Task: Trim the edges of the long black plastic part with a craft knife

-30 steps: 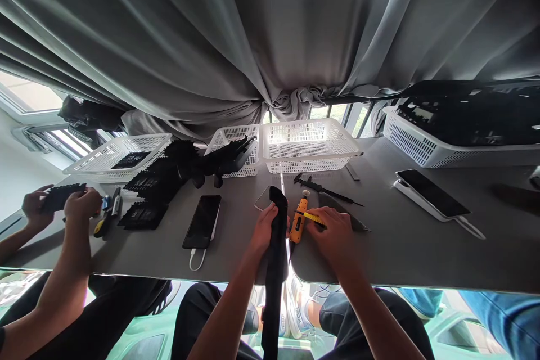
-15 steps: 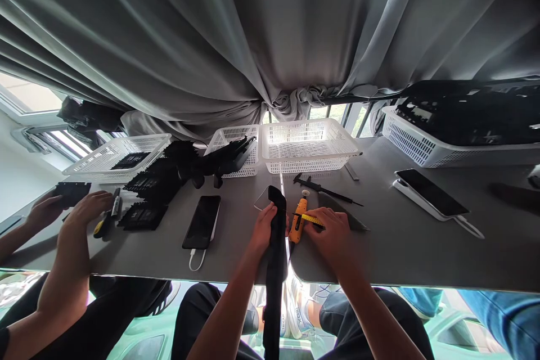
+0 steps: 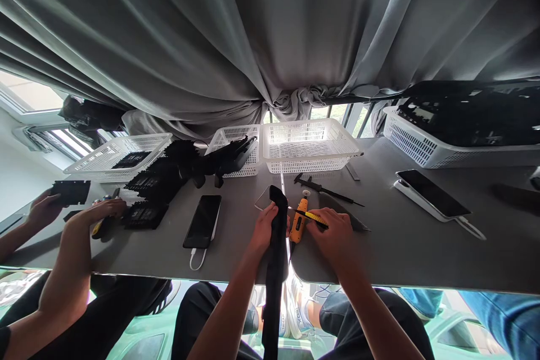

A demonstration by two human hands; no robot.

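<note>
Grey table [image 3: 405, 247] carries all items. Left of the orange tool [image 3: 298, 221], a phone [image 3: 202, 221] lies flat. Left hand [image 3: 264, 229] grips a long black part [image 3: 275, 259] just left of the tool. Right hand [image 3: 333, 236], just right of the tool, pinches a yellow tape measure [image 3: 314, 218] touching it.

Grey tabletop under heavy curtains, daylight behind

A grey curtain [image 3: 270, 28] hangs in deep folds across the far side, gathered into a knot at centre. Bright windows [image 3: 29, 95] show at far left and through gaps beneath it. The matte grey tabletop [image 3: 405, 247] spans the scene; pale green floor [image 3: 147, 337] shows below its near edge.
</note>
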